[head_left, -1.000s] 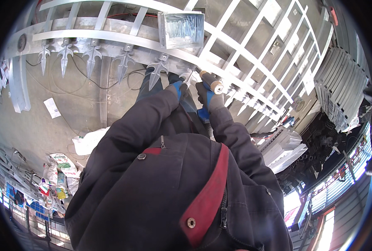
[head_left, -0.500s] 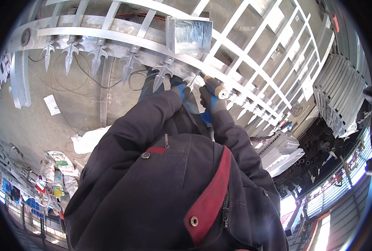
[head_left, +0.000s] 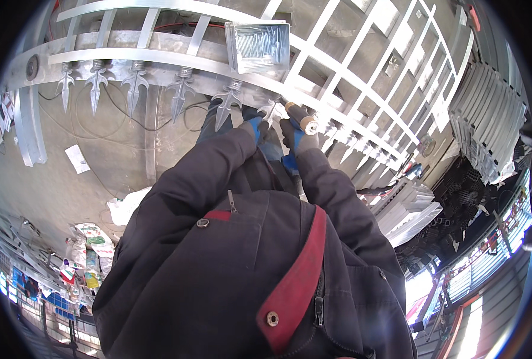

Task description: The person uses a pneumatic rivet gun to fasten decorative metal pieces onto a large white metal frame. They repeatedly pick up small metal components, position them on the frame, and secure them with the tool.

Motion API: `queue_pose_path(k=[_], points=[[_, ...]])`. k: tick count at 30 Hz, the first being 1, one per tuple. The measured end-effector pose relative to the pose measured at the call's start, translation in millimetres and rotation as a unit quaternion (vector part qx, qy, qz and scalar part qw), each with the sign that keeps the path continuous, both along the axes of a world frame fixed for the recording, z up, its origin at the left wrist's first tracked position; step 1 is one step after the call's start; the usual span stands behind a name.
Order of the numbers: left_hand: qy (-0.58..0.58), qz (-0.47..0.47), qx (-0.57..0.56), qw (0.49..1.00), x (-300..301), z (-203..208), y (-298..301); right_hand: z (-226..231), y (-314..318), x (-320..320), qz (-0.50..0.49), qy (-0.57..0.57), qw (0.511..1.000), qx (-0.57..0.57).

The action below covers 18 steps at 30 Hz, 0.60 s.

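My right hand (head_left: 296, 136), in a blue and dark glove, is closed round the grip of a power drill (head_left: 302, 118) with a dark and tan body. Its front end points at the lower white metal rail (head_left: 218, 64). Just to the left, my left hand (head_left: 256, 128), gloved alike, is closed at the tip of a silver spear-point finial (head_left: 272, 108) below that rail; the fingers are partly hidden. More finials hang along the rail on both sides, among them a large finial (head_left: 226, 106) left of my left hand.
An open metal box (head_left: 258, 48) of long screws or nails sits on the rails. The white lattice frame (head_left: 367, 84) stretches right. Metal lengths are stacked (head_left: 487, 122) at far right. Cables (head_left: 128, 113) and a white paper (head_left: 77, 158) lie on the floor; bags (head_left: 92, 245) stand lower left.
The whole view has shifted slightly, so the box and rails appear a little further left and up. Both hands keep their places at the finial and the drill.
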<state>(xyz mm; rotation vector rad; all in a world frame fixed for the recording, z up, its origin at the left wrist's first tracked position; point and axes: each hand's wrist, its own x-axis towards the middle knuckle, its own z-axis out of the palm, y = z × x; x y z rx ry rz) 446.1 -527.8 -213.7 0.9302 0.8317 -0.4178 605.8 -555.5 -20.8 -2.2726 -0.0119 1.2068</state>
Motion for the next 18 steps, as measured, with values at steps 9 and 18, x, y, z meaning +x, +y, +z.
queue_pose_path(k=[9, 18], points=[[0.15, 0.064, -0.037, 0.986, 15, 39, 59, 17, -41, -3, 0.023, 0.175, 0.982, 0.065], [0.052, 0.205, -0.326, 0.922, -7, 95, 89, 38, -54, -36, 0.295, -0.023, 0.946, 0.135]])
